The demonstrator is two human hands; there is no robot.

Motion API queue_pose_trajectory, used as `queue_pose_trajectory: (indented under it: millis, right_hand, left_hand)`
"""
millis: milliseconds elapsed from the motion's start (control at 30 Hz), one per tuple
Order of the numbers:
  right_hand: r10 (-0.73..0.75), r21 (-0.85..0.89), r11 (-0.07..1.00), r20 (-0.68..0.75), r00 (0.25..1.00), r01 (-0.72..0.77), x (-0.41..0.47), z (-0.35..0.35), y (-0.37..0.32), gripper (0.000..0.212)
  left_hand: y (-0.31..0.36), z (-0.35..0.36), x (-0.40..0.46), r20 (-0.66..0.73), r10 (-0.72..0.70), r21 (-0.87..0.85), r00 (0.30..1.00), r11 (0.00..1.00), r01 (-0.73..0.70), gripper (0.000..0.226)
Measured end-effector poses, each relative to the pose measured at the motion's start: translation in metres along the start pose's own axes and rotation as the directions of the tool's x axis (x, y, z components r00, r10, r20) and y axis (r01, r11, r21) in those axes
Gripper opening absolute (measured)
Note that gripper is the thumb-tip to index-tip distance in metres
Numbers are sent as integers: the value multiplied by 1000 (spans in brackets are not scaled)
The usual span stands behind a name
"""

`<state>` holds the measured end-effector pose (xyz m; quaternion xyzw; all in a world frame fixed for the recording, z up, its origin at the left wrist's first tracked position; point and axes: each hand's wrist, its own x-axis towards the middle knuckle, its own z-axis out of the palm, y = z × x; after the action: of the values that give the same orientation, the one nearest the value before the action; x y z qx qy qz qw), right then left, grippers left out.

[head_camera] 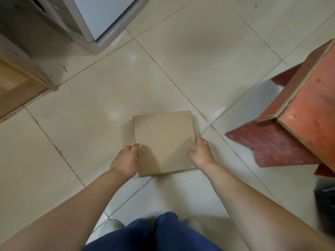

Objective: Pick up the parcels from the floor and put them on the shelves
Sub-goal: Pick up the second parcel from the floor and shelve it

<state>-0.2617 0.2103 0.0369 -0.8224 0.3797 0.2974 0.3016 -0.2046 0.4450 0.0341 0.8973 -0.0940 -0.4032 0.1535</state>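
Observation:
A flat, square, plain brown cardboard parcel [164, 142] lies on the pale tiled floor in the middle of the view. My left hand [126, 159] is curled against its left edge near the front corner, thumb resting on the top face. At the right edge, my right hand [200, 153] touches the parcel with fingers bent down along the side. The parcel rests flat on the floor between both hands. No shelves are in view.
A red wooden stool or low table [299, 113] stands close on the right. A grey-white appliance or cabinet base [94, 22] sits at the top left, with a wooden panel [16, 87] at the left edge. A dark object [326, 201] lies at the right. My blue-trousered knees fill the bottom.

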Motion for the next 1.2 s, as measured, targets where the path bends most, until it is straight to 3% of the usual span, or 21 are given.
queue_pose_trajectory:
  millis: [100,233,433,533,900,1200]
  right_hand:
    - [96,176,979,36,995,-101,16,12,4,62]
    - [157,369,914,54,986,-166,28,23,6,63]
    - [224,486,846,44,973,-217,17,17,-13,37]
    - [235,550,810,10,972,-202,0,4,-26,26]
    - [131,584,811,-161,978,-13,-132,-120,-110,38]
    - [-33,584,800,-185,982,137,-311,-272,-212,21]
  left_hand:
    - [0,13,17,17,-32,-22,999,999,32,60]
    - [5,22,31,9,-126,-225,992,966,125,65]
    - [15,8,26,22,-204,-317,979,927,200,75]
    - [25,-13,12,-44,-217,-389,975,903,183,77]
    - [82,-168,-118,-173,-260,-591,950,799,111,64]
    - [130,-333,-282,-255,-293,-729,921,684,16,50]
